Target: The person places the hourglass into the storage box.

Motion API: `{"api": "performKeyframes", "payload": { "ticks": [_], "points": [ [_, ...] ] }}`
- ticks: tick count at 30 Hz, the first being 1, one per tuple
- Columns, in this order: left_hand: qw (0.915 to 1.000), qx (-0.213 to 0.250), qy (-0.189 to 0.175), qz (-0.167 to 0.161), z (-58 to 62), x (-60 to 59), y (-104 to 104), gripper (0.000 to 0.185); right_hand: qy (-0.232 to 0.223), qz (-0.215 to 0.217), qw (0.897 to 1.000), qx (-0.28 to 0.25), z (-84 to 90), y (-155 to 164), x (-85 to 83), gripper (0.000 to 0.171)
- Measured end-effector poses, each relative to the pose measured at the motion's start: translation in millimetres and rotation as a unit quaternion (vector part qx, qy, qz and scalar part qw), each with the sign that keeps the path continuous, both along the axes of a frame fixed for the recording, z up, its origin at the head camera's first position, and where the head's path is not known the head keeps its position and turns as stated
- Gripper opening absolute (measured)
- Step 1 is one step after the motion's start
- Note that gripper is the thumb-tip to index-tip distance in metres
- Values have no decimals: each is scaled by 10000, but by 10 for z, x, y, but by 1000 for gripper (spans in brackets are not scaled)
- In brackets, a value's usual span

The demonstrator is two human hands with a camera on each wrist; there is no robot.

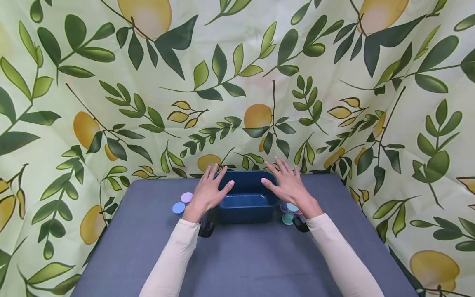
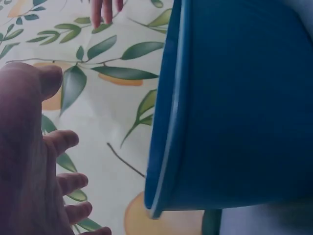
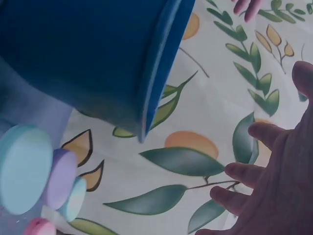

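Two open hands hover at either side of a dark blue rectangular plastic tub on a grey tabletop.

The grey tabletop lies under both forearms, with a lemon-and-leaf printed cloth backdrop rising beyond the fingertips. The dark blue rectangular plastic tub sits between the two sets of fingers, open side up. The left hand has its fingers spread and straight beside the tub's left wall, gripping nothing; whether they touch the rim I cannot tell. The right hand mirrors it at the right wall, fingers likewise straight and spread. Outside the left fingers stand small round jars with pale blue and lilac lids; below the right palm sits a cluster of small pastel-lidded jars.
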State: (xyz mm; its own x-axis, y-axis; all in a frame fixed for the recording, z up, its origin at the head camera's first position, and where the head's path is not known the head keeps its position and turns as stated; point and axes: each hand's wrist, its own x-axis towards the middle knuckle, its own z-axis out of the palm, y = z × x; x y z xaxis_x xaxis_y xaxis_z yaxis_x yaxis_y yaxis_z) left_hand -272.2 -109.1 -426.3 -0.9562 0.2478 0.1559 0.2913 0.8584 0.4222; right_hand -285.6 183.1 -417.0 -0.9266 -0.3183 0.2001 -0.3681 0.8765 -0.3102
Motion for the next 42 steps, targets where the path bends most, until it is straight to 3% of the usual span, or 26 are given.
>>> {"api": "performKeyframes", "payload": {
  "ticks": [15, 22, 29, 37, 42],
  "points": [
    [9956, 917, -112, 186, -236, 24, -20, 65, -24, -144, 9952, -965, -236, 466, 118, 68],
    [9920, 1198, -101, 386, -295, 23, -43, 64, -191, -89, 9868, -1603, -366, 619, 141, 66],
    [9847, 1653, -39, 547, -365, 11, -65, 61, -25, -296, 9771, -2109, -516, 765, 214, 65],
    [9773, 2019, -16, 644, -446, 18, -125, 58, 220, -515, 9741, -2189, -698, 899, 246, 63],
    [9717, 2253, -56, 714, -454, 26, -142, 56, 108, -613, 9712, -2299, -789, 972, 263, 63]
  ]
}}
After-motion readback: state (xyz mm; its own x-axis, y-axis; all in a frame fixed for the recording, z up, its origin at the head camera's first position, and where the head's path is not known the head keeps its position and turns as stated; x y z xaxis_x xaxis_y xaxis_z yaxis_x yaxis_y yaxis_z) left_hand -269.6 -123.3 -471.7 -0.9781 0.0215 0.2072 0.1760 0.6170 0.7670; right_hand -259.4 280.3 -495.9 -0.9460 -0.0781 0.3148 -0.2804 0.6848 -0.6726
